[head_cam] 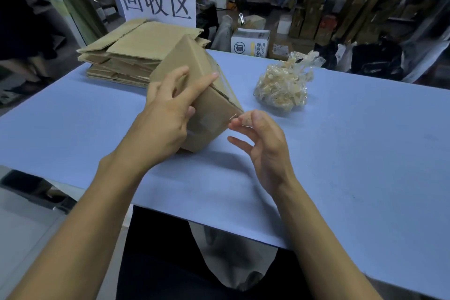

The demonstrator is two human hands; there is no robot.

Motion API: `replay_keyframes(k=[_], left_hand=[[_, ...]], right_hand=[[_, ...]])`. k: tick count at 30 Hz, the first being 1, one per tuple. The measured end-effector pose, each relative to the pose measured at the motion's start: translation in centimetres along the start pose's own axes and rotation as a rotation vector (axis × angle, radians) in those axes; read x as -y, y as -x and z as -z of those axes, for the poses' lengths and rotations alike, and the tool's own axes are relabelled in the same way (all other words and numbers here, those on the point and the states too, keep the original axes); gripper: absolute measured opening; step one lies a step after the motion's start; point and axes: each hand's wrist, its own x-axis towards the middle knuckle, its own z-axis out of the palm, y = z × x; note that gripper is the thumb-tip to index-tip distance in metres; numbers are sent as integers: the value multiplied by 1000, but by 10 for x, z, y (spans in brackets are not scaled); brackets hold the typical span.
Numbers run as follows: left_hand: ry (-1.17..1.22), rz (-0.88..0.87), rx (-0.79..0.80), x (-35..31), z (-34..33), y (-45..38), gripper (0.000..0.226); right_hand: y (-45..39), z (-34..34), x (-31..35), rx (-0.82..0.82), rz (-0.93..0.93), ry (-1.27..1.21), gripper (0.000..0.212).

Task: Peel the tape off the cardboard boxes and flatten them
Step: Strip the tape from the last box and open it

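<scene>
Left hand (165, 114) is gripping the cardboard box (202, 95), holding it tilted with one corner resting on the blue worktop (353, 153). Right hand (263, 143) is pinching a tape end (237, 118) at the box's near corner, other fingers spread. Flattened boxes (131, 53) are lying beyond the left hand; a wad of peeled tape (285, 85) is sitting beyond the right.

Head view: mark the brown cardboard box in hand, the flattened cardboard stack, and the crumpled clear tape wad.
Brown cardboard box (211, 114), head view, lower side face.
Flattened cardboard stack (136, 44), head view, top sheet.
Crumpled clear tape wad (282, 85), head view, middle of the clump.
</scene>
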Motion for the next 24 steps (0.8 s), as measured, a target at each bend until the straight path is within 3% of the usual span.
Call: replay_keyframes(k=[5,10,12,19,24], left_hand=[[138,14,-80,3,-1,4,67],[320,13,-128,9,3,9,43],[332,2,-160,4,4,6,43],[356,1,-92,1,-7,-3,41],[339,-74,-73,1,-20,-2,47]], right_hand=[[-5,-20,-1,-158,225,304,18],[-4,-10,21,4,228,146,40],[-3,-6,27,61,212,106,40],[-13,2,35,11,113,-105,41],[-21,6,39,11,128,-39,44]])
